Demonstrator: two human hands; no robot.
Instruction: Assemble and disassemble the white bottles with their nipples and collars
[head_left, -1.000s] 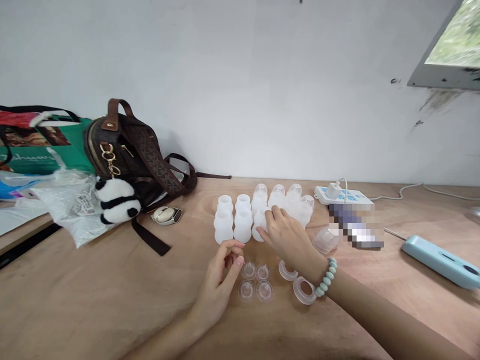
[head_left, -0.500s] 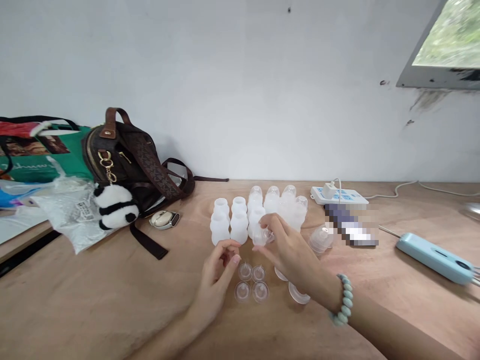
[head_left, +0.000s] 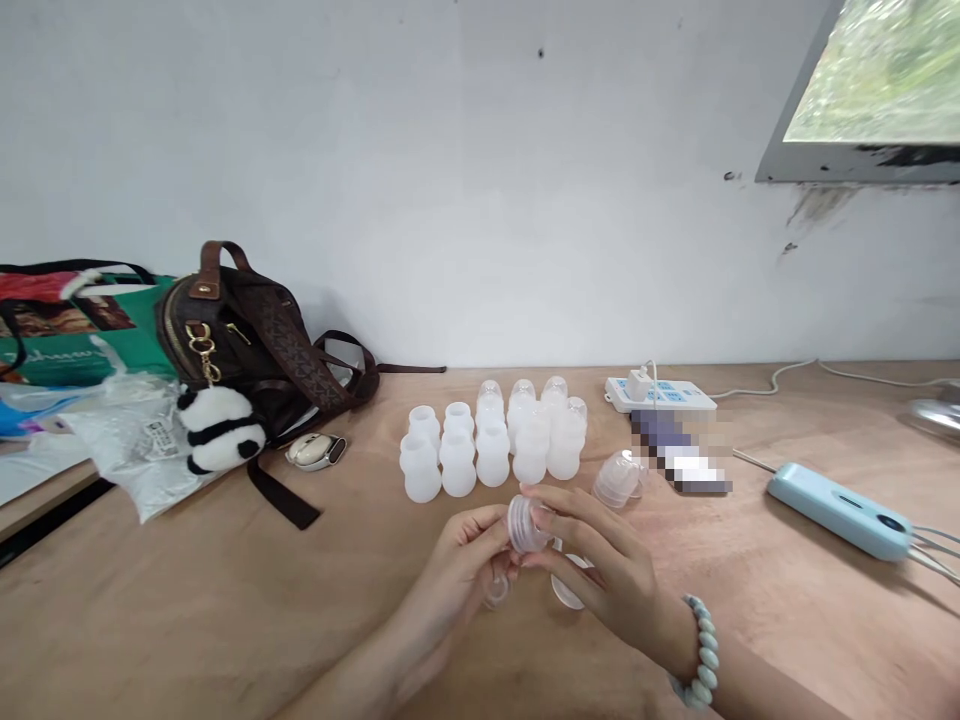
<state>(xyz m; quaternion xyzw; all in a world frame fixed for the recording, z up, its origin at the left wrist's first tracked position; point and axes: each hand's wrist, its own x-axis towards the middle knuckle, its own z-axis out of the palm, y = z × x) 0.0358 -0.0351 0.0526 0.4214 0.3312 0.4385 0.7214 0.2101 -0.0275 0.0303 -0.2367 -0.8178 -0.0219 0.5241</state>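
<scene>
In front of the bottles, both hands meet around a clear, ridged bottle cap (head_left: 523,525). My right hand (head_left: 619,565), with a beaded bracelet on its wrist, grips the cap's right side between fingers and thumb. From the left, my left hand (head_left: 465,565) pinches its edge; whether those fingertips also hold a smaller piece is hidden. Below them lie a small clear nipple (head_left: 496,590), partly covered, and a clear ring (head_left: 570,585). Several white wavy bottles (head_left: 459,465) stand behind, open-topped on the left. Others, such as this bottle (head_left: 564,450), wear clear domed tops.
Stacked clear domes (head_left: 619,478) lie right of the bottles. Beyond are a power strip (head_left: 682,395), a blurred-out phone (head_left: 679,450) and a light-blue device (head_left: 840,512) with cables. A brown backpack (head_left: 255,350), panda charm (head_left: 221,428), plastic bag (head_left: 139,440) and watch (head_left: 330,452) occupy the left.
My right hand has brought the clear cap down and toward me, away from the bottles. My left hand has moved right and closed on it. The view has shifted slightly right.
</scene>
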